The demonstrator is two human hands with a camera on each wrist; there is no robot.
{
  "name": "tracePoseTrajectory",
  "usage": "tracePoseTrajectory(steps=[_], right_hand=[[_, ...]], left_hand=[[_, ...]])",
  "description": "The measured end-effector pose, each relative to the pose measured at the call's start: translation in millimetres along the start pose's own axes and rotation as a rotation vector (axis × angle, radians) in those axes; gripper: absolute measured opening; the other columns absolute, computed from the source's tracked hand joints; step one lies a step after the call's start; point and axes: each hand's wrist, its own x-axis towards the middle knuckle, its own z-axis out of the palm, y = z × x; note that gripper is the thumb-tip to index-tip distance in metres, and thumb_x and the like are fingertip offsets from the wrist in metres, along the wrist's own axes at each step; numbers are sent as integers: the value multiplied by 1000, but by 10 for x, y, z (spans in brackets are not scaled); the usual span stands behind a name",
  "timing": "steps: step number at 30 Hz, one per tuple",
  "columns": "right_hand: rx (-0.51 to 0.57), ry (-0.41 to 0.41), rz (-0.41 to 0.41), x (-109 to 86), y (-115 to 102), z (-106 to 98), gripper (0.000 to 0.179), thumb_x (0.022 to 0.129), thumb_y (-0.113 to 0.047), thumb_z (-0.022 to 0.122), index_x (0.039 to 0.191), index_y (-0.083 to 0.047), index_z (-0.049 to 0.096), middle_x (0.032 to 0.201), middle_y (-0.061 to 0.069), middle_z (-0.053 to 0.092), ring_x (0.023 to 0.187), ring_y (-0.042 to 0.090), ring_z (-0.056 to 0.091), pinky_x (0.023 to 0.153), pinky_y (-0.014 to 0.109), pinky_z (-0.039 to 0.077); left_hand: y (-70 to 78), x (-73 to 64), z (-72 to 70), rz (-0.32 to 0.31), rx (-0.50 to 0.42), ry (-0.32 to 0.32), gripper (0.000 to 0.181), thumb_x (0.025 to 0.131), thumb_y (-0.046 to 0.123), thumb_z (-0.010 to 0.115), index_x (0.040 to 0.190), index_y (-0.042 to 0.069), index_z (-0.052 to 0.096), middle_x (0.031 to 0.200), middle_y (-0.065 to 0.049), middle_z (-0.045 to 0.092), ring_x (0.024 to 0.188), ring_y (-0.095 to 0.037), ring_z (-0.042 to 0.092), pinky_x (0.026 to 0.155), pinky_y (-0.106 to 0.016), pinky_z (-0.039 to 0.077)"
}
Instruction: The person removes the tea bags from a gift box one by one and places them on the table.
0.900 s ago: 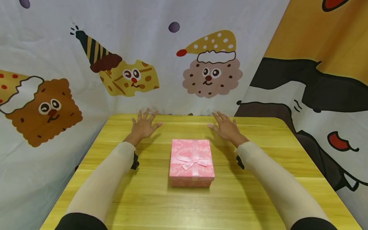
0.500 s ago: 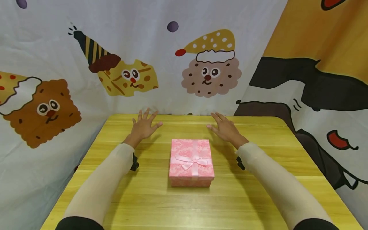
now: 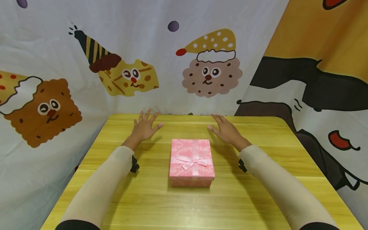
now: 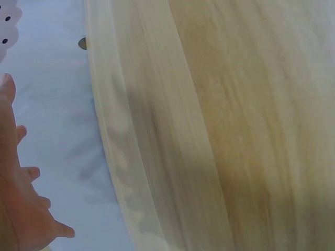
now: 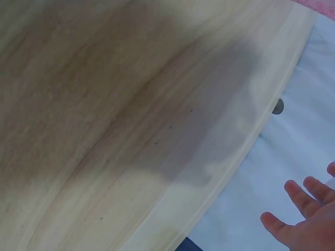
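A square pink gift box (image 3: 184,150) with a pale ribbon and bow on its lid sits in the middle of the wooden table. Beyond it to the left, my left hand (image 3: 143,128) is held over the table with fingers spread and nothing in it. My right hand (image 3: 228,131) is on the other side, fingers extended, also holding nothing. Both are apart from the box. In the left wrist view the left hand (image 4: 21,193) shows at the left edge; in the right wrist view the right hand (image 5: 309,219) shows at the lower right.
The wooden table (image 3: 189,207) ends at a white cloth backdrop (image 3: 169,102) printed with cartoon biscuits and cheese. A black wrist device (image 3: 134,164) is strapped under the left sleeve, and another black device (image 3: 242,165) under the right one.
My right hand's fingers have drawn closer together, and the hand has moved very slightly back toward me. The left hand has shifted barely to the right. The gift box stays in place.
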Motion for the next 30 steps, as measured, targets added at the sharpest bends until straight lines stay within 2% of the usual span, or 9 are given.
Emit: tracePoseTrajectory(steps=[4,10,18,23,30], right_hand=[[16,3,1,-37,-37,-11,77,105,-61,45,166,-19,22,166,21,27,144,50,36,114,71,30],[18,-10,3,-92,-89,-15,78,104,-63,43,166,-19,23,164,22,29,141,52,40,111,73,33],[36,-2,-11,-154,-168,-44,78,103,-67,42,165,-23,23,162,18,35,133,41,53,106,68,42],[53,4,-36,-207,-241,-81,76,104,-64,45,165,-23,25,159,17,38,129,38,55,102,67,46],[65,8,-71,-315,-289,-77,75,103,-64,45,164,-23,27,158,16,42,127,36,58,99,64,48]], left_hand=[[24,-16,-1,13,-8,-13,78,102,73,33,167,34,15,174,-9,-4,155,-50,-9,111,-84,5],[50,-53,1,29,-3,-25,78,101,74,30,167,35,13,174,-9,-4,155,-50,-6,112,-83,6],[101,-86,-20,39,-9,-30,81,99,78,27,167,36,13,174,-9,-4,156,-47,-7,114,-80,4],[145,-109,-42,58,-21,-14,79,100,77,29,166,39,12,174,-5,-7,156,-45,-9,115,-79,4],[243,-189,-18,96,-27,7,77,101,73,34,166,35,17,174,-10,-1,156,-48,-4,114,-81,5]])
